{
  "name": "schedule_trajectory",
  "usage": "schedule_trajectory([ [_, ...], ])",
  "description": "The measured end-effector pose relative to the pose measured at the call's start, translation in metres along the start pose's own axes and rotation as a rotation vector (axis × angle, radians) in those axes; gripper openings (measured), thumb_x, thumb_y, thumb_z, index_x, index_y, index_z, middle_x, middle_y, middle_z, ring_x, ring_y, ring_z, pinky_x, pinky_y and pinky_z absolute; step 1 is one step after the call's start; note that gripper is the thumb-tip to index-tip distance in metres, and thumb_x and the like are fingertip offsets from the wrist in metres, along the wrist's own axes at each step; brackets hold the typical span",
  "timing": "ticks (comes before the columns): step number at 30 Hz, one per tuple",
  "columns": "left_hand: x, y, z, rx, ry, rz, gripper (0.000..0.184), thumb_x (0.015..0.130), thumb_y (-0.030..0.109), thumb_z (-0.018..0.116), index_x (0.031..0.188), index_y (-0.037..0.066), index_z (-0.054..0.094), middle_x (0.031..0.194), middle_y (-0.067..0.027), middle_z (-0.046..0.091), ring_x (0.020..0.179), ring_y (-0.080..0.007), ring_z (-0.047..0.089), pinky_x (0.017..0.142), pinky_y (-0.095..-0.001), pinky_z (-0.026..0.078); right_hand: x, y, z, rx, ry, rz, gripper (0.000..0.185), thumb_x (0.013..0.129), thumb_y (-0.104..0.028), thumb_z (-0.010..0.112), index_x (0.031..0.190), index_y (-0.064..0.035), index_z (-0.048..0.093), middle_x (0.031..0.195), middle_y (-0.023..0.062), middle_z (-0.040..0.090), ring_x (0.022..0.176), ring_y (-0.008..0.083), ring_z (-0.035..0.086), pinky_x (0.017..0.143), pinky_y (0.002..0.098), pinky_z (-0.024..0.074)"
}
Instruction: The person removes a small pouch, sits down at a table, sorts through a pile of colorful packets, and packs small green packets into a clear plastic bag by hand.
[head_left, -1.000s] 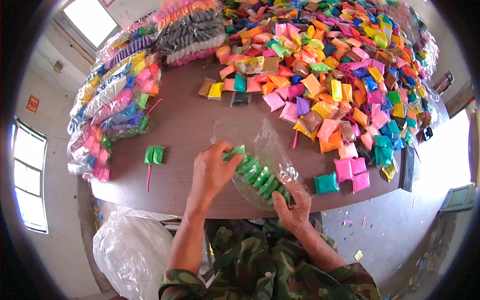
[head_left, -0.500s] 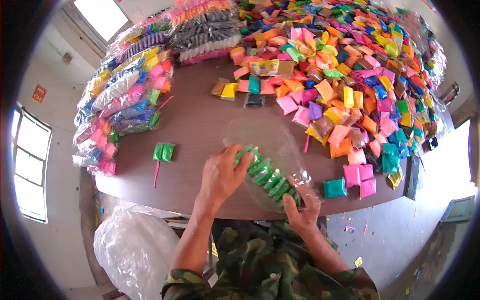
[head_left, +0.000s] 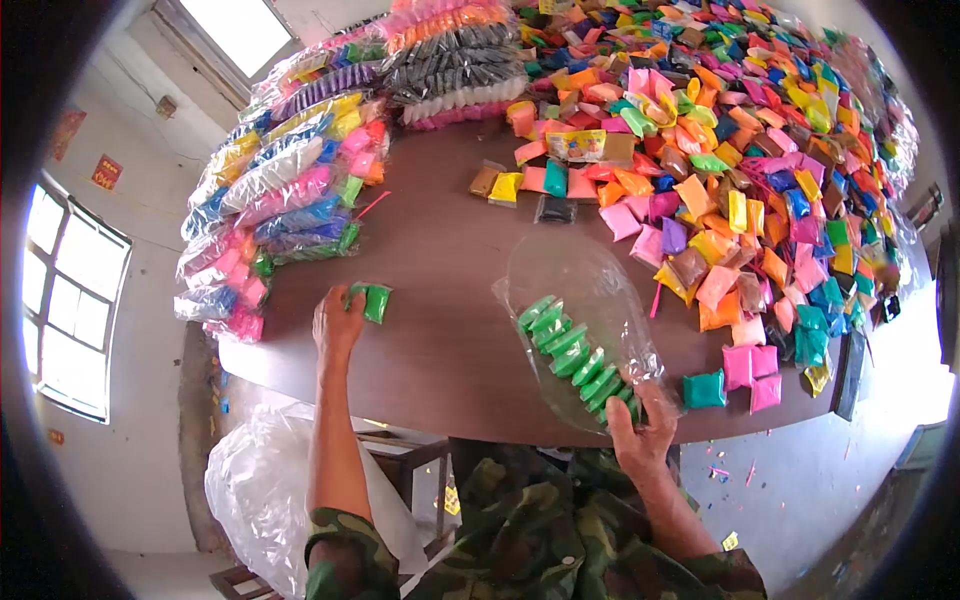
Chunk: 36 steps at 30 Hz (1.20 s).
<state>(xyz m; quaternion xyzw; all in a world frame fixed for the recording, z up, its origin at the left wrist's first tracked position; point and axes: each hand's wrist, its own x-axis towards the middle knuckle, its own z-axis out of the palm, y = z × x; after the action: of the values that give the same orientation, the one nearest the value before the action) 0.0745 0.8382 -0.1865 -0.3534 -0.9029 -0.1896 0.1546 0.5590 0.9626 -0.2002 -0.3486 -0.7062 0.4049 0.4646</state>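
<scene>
My right hand is closed on the lower end of a clear plastic bag, which lies on the table. Inside that bag, a row of small green packets runs slantwise, one behind another. Off to the left, my left hand has its fingers closed at the left side of a pair of green packets. The hand covers part of this pair, and the pink stick that lay below it is hidden.
Filled bags of coloured packets are stacked at the back left. A big heap of loose packets covers the right side. Near my right hand lie a teal packet and several pink ones. A large clear sack stands below the table edge.
My left hand has let go of the row of green packets in the bag and moved left to the pair of green packets. My right hand still holds the bag; the view has shifted.
</scene>
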Motion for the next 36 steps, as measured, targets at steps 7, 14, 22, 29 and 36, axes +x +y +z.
schedule_trajectory([
  [7,0.013,-0.002,-0.013,-0.288,-0.147,-0.119,0.036,0.083,0.029,0.084,0.106,0.003,0.075,0.098,-0.0152,0.078,0.091,-0.028,0.076,0.082,-0.0386,0.058,0.0,-0.002,-0.002,-0.015,-0.024,0.05,0.036,0.088,-0.004,0.075,0.123,0.0037,0.07,0.118,0.0219,0.074,0.107,0.0325,0.074,0.095,0.0402,0.0557],
  [14,0.003,0.019,-0.014,-0.291,-0.26,-0.181,0.039,0.088,0.032,0.084,0.108,0.0,0.073,0.098,-0.0143,0.077,0.084,-0.0187,0.075,0.068,-0.034,0.06,-0.001,0.002,0.0,0.012,-0.002,-0.009,0.037,0.088,-0.004,0.076,0.124,0.0028,0.07,0.119,0.0209,0.074,0.109,0.0307,0.073,0.096,0.0395,0.055],
  [22,0.016,0.028,-0.021,-0.591,-0.446,-0.325,0.04,0.091,0.022,0.083,0.108,-0.009,0.066,0.086,-0.0124,0.069,0.054,-0.013,0.059,0.046,-0.0286,0.051,-0.002,0.004,-0.001,0.006,-0.013,-0.015,0.038,0.088,-0.005,0.077,0.124,0.0025,0.07,0.123,0.0222,0.073,0.113,0.0325,0.072,0.1,0.04,0.0541],
  [29,0.029,0.051,-0.037,-0.492,-0.809,-0.291,0.036,0.084,0.018,0.088,0.106,-0.001,0.066,0.081,-0.0061,0.065,0.054,-0.0101,0.056,0.043,-0.0272,0.043,0.0,0.002,-0.003,0.027,-0.03,0.014,0.039,0.087,-0.005,0.079,0.124,0.002,0.071,0.125,0.0217,0.073,0.115,0.0323,0.072,0.101,0.0396,0.0539],
  [36,-0.001,0.088,-0.06,-0.511,-0.737,-0.11,0.045,0.082,0.018,0.087,0.117,0.002,0.066,0.087,-0.0064,0.067,0.068,-0.0105,0.064,0.048,-0.0268,0.048,-0.004,0.007,0.0,0.067,-0.017,0.013,0.037,0.087,-0.005,0.081,0.121,0.0006,0.068,0.122,0.0204,0.074,0.112,0.0316,0.074,0.097,0.0397,0.0559],
])
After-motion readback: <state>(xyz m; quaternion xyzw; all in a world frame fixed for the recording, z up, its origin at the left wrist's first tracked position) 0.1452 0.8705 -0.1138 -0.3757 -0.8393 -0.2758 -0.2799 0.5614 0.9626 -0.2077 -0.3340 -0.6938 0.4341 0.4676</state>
